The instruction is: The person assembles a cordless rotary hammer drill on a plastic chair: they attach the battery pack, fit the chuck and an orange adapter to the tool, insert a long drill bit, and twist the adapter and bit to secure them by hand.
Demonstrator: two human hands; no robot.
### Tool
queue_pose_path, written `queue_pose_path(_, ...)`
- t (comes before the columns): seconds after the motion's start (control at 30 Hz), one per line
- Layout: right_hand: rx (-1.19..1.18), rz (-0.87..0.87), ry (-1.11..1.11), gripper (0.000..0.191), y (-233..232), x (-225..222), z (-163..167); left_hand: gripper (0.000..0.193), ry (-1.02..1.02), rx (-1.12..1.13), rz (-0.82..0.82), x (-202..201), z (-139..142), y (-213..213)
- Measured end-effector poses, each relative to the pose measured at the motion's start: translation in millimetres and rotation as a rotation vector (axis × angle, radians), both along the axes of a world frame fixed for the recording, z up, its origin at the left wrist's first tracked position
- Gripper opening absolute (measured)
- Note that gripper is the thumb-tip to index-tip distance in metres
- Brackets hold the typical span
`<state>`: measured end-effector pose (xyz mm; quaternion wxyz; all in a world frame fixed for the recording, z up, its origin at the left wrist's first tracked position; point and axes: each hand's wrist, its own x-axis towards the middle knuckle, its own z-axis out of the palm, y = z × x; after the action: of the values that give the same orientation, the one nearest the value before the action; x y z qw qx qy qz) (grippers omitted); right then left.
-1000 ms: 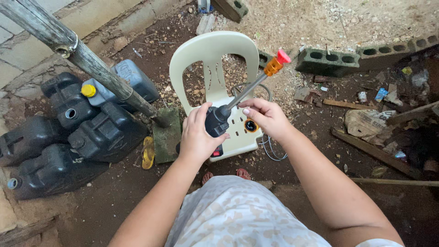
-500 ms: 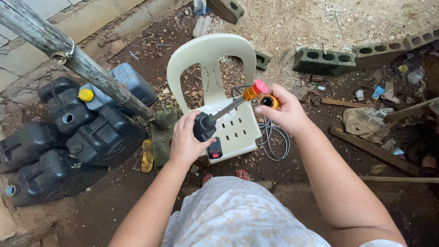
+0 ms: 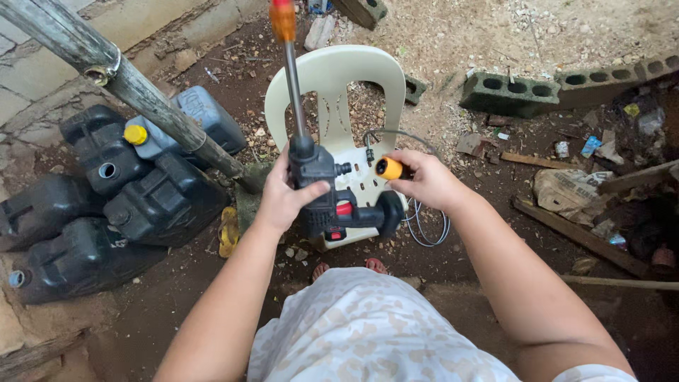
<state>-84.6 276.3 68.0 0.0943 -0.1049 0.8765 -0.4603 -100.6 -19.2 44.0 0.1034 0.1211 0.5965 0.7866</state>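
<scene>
Over the chair [image 3: 332, 78], the left hand [image 3: 283, 201] has swung the spray gun [image 3: 322, 187] upright; the right hand [image 3: 424, 180] now pinches an orange fitting [image 3: 389, 168].

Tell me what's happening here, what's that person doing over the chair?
A person stands over a cream plastic chair in a dirt yard. The left hand grips a black spray gun whose long lance points away, orange tip up. The right hand holds a small orange fitting beside the gun. Dark jerrycans lie to the left, concrete blocks beyond.
</scene>
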Motion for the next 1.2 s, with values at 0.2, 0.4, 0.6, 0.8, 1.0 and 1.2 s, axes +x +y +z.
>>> queue_pose_path(0.2,-0.162,0.113,-0.057,0.056,-6.1,0.0,1.0,0.089,0.038,-0.097,-0.049,-3.1,14.5,15.2)
queue_pose_path(0.4,-0.030,0.152,0.114,0.058,-16.0,1.3,11.8,0.098,0.118,-0.192,-0.022,1.9,27.5,31.6)
queue_pose_path(0.6,0.089,0.057,0.216,0.053,-19.7,4.4,13.1,0.095,0.082,-0.121,-0.019,-3.5,22.0,32.7)
queue_pose_path(0.8,0.145,0.152,0.463,0.050,-16.2,3.8,12.8,0.091,0.036,-0.002,-0.078,-7.3,14.3,33.9)
queue_pose_path(1.0,0.194,0.162,0.469,0.051,-17.0,3.8,14.6,0.084,0.060,-0.003,-0.059,-3.6,13.6,41.4)
queue_pose_path(1.2,0.146,0.153,0.343,0.050,-19.9,2.6,25.8,0.082,0.048,0.017,-0.073,-3.1,18.9,41.5)
